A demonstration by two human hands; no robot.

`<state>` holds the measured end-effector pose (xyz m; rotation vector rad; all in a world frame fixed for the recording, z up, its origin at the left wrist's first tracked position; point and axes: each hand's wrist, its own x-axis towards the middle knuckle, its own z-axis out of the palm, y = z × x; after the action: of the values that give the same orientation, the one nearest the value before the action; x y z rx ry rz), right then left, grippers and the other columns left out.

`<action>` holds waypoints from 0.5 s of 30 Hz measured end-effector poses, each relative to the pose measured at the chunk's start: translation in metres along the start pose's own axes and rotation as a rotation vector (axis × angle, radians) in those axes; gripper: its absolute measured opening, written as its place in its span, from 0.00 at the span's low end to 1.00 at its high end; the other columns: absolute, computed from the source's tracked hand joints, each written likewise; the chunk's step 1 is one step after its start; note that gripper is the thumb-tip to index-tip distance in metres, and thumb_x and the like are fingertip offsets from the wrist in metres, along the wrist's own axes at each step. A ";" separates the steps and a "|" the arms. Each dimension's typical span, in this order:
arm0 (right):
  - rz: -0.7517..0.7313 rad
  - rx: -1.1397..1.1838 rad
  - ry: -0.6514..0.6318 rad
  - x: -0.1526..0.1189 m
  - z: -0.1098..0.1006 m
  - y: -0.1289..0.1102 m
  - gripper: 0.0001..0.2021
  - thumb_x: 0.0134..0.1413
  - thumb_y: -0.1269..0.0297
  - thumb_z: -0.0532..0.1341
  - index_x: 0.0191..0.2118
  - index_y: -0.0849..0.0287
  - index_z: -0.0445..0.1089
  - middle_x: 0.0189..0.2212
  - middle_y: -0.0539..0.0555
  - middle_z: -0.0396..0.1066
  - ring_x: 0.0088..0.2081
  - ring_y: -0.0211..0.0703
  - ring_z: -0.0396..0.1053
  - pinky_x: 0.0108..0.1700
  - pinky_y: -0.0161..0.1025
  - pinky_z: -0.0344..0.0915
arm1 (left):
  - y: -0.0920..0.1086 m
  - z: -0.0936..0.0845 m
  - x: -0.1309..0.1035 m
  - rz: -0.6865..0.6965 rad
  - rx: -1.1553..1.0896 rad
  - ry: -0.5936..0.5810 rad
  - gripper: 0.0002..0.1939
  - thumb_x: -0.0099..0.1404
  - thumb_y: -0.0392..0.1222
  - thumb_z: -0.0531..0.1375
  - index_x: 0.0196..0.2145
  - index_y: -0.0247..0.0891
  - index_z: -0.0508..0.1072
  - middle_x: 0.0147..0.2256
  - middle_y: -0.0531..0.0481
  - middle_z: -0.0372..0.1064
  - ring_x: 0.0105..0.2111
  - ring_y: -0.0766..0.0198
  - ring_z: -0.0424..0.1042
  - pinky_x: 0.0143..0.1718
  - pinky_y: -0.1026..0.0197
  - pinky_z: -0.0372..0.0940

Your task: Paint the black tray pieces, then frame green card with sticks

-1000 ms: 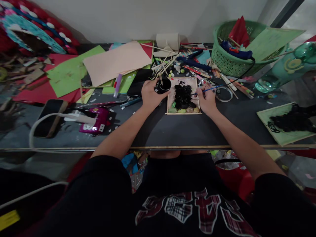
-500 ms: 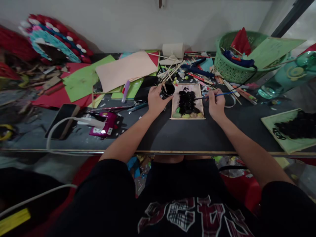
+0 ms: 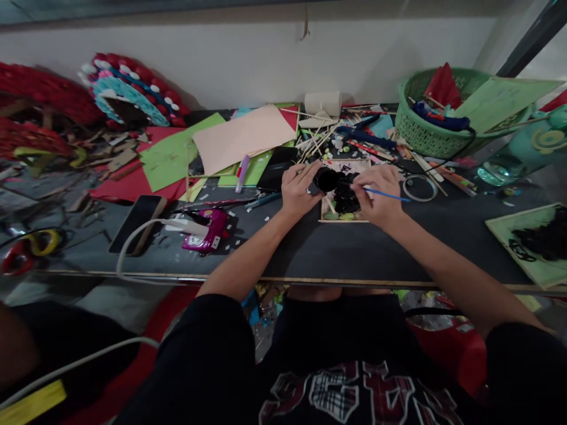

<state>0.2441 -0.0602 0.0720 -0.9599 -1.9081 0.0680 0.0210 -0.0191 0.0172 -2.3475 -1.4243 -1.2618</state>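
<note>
My left hand [image 3: 300,188] is closed around a small round cup [image 3: 326,179] with black inside, which I hold tilted over a small framed panel [image 3: 333,221]. In my right hand [image 3: 381,192] is a thin paintbrush [image 3: 390,194] with a blue handle, pinched between fingers and thumb. Its tip points left toward the cup, and whether it touches the cup cannot be made out. On the panel lies a cluster of glossy black pebbles [image 3: 348,203]. Green and yellowish pebbles [image 3: 346,216] line its near edge. My right hand hides the panel's right side.
Behind are coloured paper sheets [image 3: 243,139], thin sticks, pliers [image 3: 367,136] and a green basket [image 3: 419,121]. A roll of tape [image 3: 420,188] and a second panel [image 3: 500,227] lie right. At left are a phone [image 3: 135,224], a purple power adapter [image 3: 208,231] with white cable, and scissors [image 3: 33,248].
My right hand has moved left with the paintbrush, bringing its tip from the black pebbles toward the cup. The cup now sits over the panel's left part. The view has shifted.
</note>
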 end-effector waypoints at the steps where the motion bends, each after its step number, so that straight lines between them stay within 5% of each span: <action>1: -0.017 -0.028 -0.060 0.003 0.006 -0.002 0.17 0.64 0.45 0.55 0.32 0.52 0.66 0.32 0.53 0.73 0.43 0.48 0.70 0.53 0.52 0.62 | 0.001 -0.001 0.000 -0.013 -0.003 -0.008 0.30 0.60 0.55 0.64 0.58 0.42 0.71 0.54 0.42 0.74 0.52 0.47 0.70 0.56 0.45 0.59; 5: -0.027 -0.085 -0.170 0.007 0.026 0.000 0.18 0.65 0.44 0.52 0.32 0.51 0.66 0.34 0.54 0.73 0.45 0.49 0.69 0.54 0.52 0.61 | 0.002 -0.002 -0.001 -0.061 0.000 -0.038 0.30 0.59 0.53 0.64 0.58 0.45 0.71 0.55 0.44 0.73 0.53 0.46 0.69 0.57 0.44 0.58; 15: 0.012 -0.042 -0.107 0.009 0.030 0.002 0.19 0.66 0.45 0.50 0.32 0.52 0.66 0.32 0.54 0.72 0.44 0.50 0.68 0.54 0.54 0.60 | 0.005 -0.001 0.000 -0.056 0.003 -0.058 0.30 0.60 0.52 0.65 0.58 0.42 0.72 0.54 0.43 0.74 0.53 0.45 0.70 0.55 0.45 0.58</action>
<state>0.2197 -0.0430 0.0620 -1.0138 -2.0081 0.0886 0.0243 -0.0227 0.0197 -2.3761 -1.5187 -1.2135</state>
